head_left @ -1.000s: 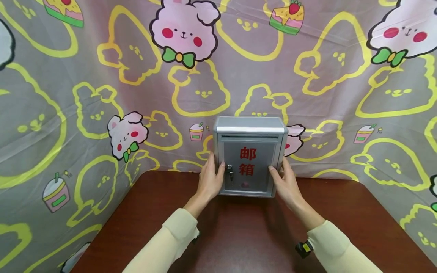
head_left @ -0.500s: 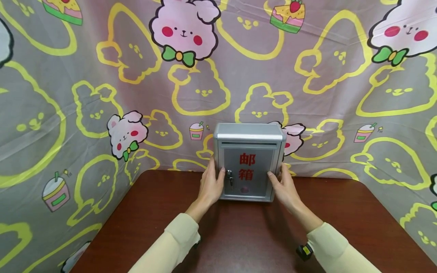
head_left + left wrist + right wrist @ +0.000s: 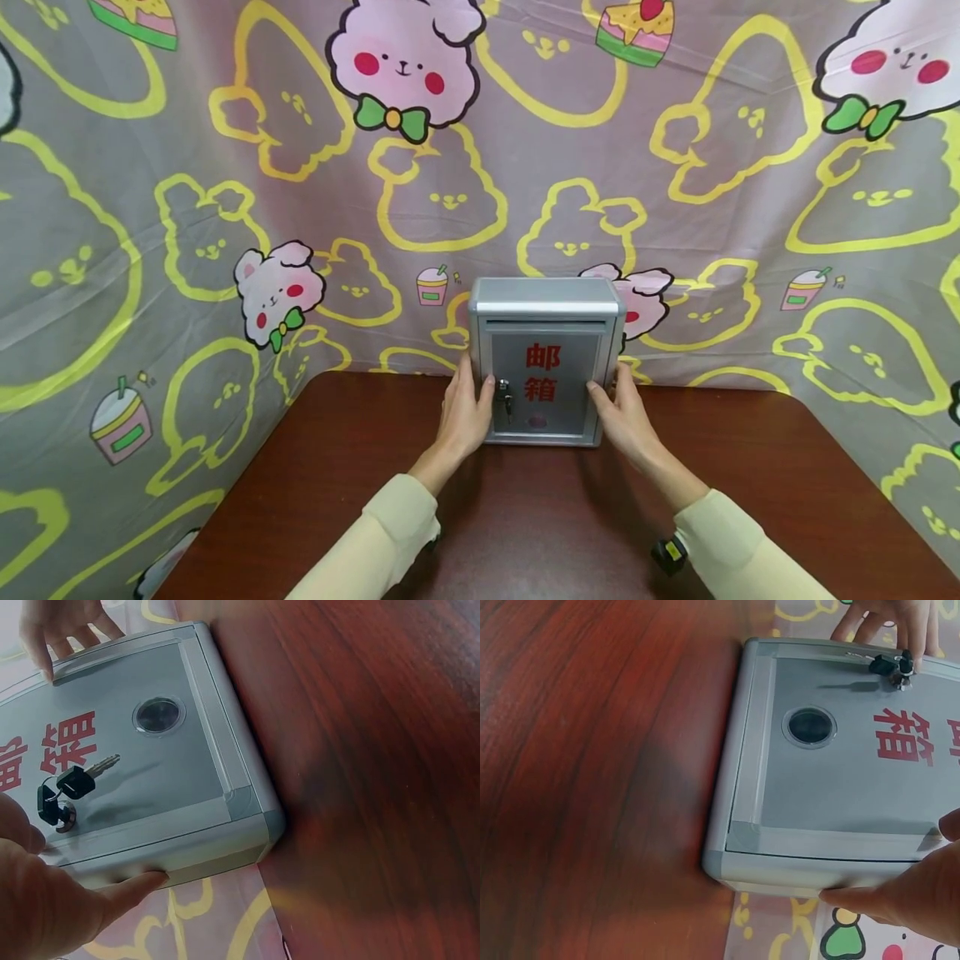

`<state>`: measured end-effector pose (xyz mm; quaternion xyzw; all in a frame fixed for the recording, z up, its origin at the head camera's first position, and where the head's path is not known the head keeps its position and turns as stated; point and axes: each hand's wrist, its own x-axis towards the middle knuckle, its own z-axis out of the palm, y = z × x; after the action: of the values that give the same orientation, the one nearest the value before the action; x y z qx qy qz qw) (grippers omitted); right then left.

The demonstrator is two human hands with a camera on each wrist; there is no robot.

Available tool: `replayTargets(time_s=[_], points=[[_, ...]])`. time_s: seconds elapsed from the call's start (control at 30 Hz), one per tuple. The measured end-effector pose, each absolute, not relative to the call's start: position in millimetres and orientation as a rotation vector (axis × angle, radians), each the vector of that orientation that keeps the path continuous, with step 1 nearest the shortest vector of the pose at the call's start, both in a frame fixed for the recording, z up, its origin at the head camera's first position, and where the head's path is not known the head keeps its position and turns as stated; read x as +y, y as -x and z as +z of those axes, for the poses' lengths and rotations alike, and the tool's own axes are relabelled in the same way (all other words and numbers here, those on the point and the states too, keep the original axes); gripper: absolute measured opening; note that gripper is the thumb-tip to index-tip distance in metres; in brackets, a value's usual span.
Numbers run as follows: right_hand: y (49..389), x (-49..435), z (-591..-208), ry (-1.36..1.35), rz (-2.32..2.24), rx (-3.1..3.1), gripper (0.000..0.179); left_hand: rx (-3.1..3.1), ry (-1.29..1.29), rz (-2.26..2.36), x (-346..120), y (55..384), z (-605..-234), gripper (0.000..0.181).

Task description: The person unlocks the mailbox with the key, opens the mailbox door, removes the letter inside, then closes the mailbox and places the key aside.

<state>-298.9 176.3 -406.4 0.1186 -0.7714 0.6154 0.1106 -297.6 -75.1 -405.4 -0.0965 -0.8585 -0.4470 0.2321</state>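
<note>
A silver-grey metal mailbox (image 3: 573,375) stands upright at the back of the table, with red characters on its front and a slot near the top. My left hand (image 3: 462,417) grips its left side, thumb on the front edge beside the lock. Its right side is held by my right hand (image 3: 626,417), thumb on the front and fingers along the side. Keys (image 3: 76,782) hang from the lock in the left wrist view. Low on the door is a round dark window (image 3: 810,726), seen in the right wrist view. The box's back is hidden.
The dark red-brown wooden table (image 3: 517,525) runs under the box and forearms. A patterned cloth (image 3: 450,200) with cartoon rabbits hangs close behind and along both sides. A small black device (image 3: 669,553) sits at the right cuff.
Both hands have lowered the mailbox slightly, and it has tipped more upright, its top coming down in view. The grip on both sides stays the same.
</note>
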Motion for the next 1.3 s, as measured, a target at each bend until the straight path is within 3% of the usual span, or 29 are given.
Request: replayTargets(time_s=[0.63, 0.97, 1.3], points=[[297, 186, -405, -0.387, 1.52, -2.439, 0.058, -2.437, 0.252, -1.217, -80, 298, -404, 0.062], [293, 207, -397, -0.501, 1.178, -2.401, 0.051, -2.483, 0.384, -1.135, -98, 297, -391, 0.062], [274, 216, -391, -0.553, 0.831, -2.41, 0.054, -2.417, 0.523, -1.042, -121, 300, -372, 0.035]])
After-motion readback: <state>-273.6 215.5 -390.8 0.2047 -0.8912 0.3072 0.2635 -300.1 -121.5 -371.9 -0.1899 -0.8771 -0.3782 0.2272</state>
